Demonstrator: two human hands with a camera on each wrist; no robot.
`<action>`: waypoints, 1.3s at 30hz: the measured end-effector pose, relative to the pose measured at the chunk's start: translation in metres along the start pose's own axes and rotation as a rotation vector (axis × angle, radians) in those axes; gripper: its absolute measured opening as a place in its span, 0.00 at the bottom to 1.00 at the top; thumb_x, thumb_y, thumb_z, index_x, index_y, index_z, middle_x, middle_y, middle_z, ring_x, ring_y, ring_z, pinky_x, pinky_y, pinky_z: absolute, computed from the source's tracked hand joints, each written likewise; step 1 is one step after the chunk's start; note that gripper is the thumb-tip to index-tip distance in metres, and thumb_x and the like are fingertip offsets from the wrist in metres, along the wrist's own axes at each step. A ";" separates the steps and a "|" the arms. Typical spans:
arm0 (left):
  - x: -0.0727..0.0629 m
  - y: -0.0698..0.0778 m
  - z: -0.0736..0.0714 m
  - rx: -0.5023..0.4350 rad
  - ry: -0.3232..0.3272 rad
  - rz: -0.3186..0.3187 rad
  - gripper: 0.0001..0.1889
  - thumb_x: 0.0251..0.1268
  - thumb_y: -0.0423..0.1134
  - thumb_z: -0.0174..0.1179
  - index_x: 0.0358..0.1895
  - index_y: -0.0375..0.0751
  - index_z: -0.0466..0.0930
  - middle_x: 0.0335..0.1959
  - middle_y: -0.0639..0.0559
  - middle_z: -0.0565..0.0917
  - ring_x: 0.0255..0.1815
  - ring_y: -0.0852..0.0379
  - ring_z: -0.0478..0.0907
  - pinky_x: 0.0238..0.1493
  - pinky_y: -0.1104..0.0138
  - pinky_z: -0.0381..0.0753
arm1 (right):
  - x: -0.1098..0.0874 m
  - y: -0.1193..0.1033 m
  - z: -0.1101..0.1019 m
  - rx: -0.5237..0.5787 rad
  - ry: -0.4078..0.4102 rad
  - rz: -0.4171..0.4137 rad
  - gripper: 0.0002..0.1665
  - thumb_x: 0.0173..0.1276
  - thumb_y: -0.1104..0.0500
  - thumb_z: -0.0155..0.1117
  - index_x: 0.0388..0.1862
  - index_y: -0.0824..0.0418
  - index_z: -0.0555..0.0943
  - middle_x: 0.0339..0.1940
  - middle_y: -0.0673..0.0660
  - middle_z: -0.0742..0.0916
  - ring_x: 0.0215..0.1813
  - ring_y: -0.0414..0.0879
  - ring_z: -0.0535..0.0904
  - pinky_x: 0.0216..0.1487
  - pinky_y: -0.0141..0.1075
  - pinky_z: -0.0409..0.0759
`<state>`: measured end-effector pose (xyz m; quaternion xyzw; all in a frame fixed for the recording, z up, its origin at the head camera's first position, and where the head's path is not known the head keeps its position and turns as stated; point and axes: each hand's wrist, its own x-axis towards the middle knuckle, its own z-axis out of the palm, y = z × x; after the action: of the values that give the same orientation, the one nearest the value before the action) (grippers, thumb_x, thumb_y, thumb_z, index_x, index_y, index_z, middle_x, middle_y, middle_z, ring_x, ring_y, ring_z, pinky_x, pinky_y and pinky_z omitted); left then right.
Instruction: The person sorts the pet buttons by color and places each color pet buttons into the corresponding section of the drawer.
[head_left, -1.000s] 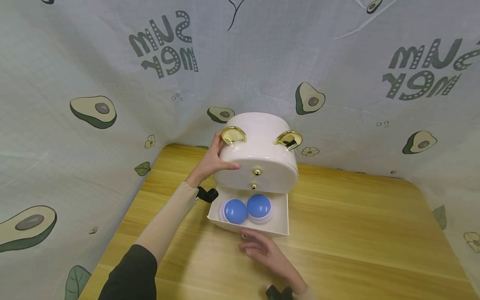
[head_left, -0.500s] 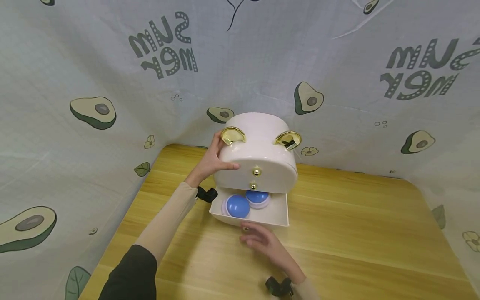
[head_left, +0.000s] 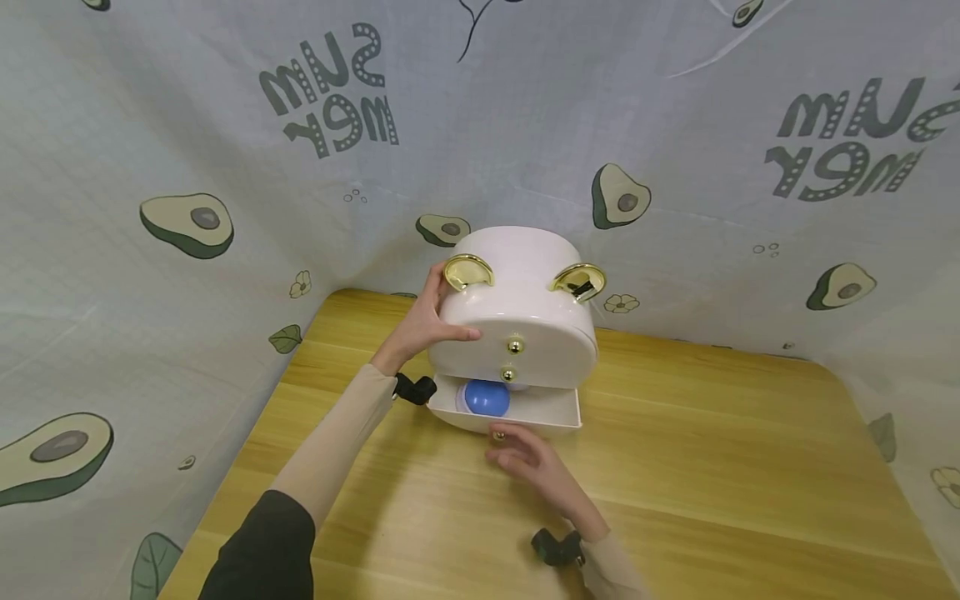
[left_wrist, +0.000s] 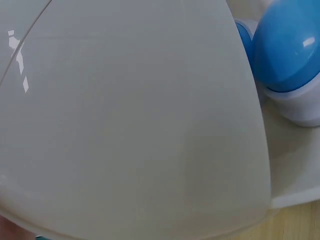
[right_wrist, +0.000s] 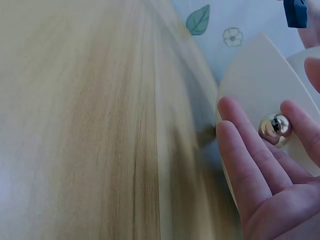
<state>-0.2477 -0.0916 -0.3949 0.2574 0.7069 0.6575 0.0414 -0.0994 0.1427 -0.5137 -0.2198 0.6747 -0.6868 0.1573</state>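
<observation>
A white storage box (head_left: 525,250) with gold ear shapes stands at the back of the table. My left hand (head_left: 422,327) rests on its left side, thumb laid straight across the front, fingers partly hidden behind an ear. Below, the bottom drawer (head_left: 553,408) is partly pulled out. Inside lies a round container with a blue domed top (head_left: 486,398) and white base; another sits mostly hidden behind it. My right hand (right_wrist: 270,185) touches the drawer front with extended fingers around the gold knob (right_wrist: 275,130), without visibly pinching it.
Two more gold knobs (head_left: 515,346) sit on the box's upper front. A wooden table (head_left: 720,450) spreads to both sides and in front. Behind the box hangs a pale cloth (head_left: 525,117) printed with avocados. A black wrist camera (head_left: 557,547) is strapped to my right wrist.
The drawer has slid inward under the box, with my right hand moving along at its front. One blue-topped container has passed mostly under the box. My left hand has stayed put.
</observation>
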 end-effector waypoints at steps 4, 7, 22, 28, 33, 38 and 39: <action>0.000 -0.001 0.001 0.005 0.006 0.021 0.55 0.41 0.26 0.73 0.72 0.51 0.47 0.70 0.51 0.61 0.66 0.53 0.59 0.62 0.51 0.62 | 0.001 -0.003 -0.001 0.010 0.002 0.018 0.27 0.71 0.67 0.55 0.67 0.73 0.64 0.64 0.74 0.70 0.56 0.67 0.75 0.55 0.39 0.75; 0.000 -0.001 0.001 0.005 0.007 0.030 0.55 0.41 0.26 0.73 0.72 0.51 0.47 0.70 0.51 0.61 0.66 0.53 0.60 0.61 0.50 0.63 | 0.002 -0.004 -0.001 0.016 0.008 0.027 0.27 0.71 0.67 0.55 0.67 0.73 0.64 0.64 0.74 0.70 0.56 0.65 0.76 0.56 0.39 0.75; -0.006 0.023 0.003 -0.009 -0.003 -0.029 0.54 0.42 0.24 0.71 0.72 0.43 0.45 0.71 0.45 0.59 0.67 0.49 0.58 0.63 0.50 0.61 | 0.009 -0.006 -0.004 -0.008 0.018 0.000 0.26 0.71 0.69 0.54 0.65 0.75 0.65 0.61 0.76 0.72 0.55 0.65 0.77 0.56 0.36 0.74; -0.009 0.031 0.004 0.005 -0.008 -0.033 0.54 0.43 0.24 0.70 0.72 0.41 0.44 0.71 0.43 0.59 0.67 0.48 0.58 0.62 0.50 0.62 | 0.013 -0.005 -0.005 -0.003 0.027 -0.007 0.25 0.71 0.70 0.54 0.65 0.76 0.65 0.60 0.78 0.72 0.55 0.68 0.76 0.55 0.36 0.75; -0.009 0.030 0.004 0.006 -0.011 -0.024 0.53 0.44 0.24 0.71 0.72 0.41 0.45 0.71 0.43 0.59 0.67 0.48 0.58 0.62 0.50 0.62 | 0.017 -0.005 -0.008 -0.002 0.043 0.017 0.25 0.70 0.70 0.55 0.65 0.75 0.66 0.60 0.77 0.72 0.55 0.68 0.76 0.55 0.36 0.75; -0.008 0.029 0.004 0.005 -0.010 -0.022 0.53 0.44 0.25 0.71 0.72 0.42 0.45 0.71 0.43 0.58 0.67 0.49 0.57 0.63 0.50 0.61 | 0.020 -0.005 -0.010 0.006 0.046 0.030 0.26 0.70 0.69 0.56 0.65 0.75 0.66 0.60 0.77 0.72 0.55 0.68 0.75 0.55 0.36 0.75; -0.008 0.029 0.004 0.004 -0.010 -0.021 0.53 0.44 0.25 0.71 0.72 0.41 0.45 0.71 0.43 0.58 0.67 0.49 0.57 0.63 0.50 0.61 | 0.021 -0.005 -0.010 0.006 0.047 0.029 0.26 0.70 0.69 0.56 0.65 0.75 0.66 0.60 0.77 0.72 0.55 0.68 0.75 0.55 0.36 0.75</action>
<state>-0.2302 -0.0914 -0.3698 0.2531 0.7108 0.6543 0.0512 -0.1218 0.1407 -0.5066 -0.1935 0.6792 -0.6914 0.1520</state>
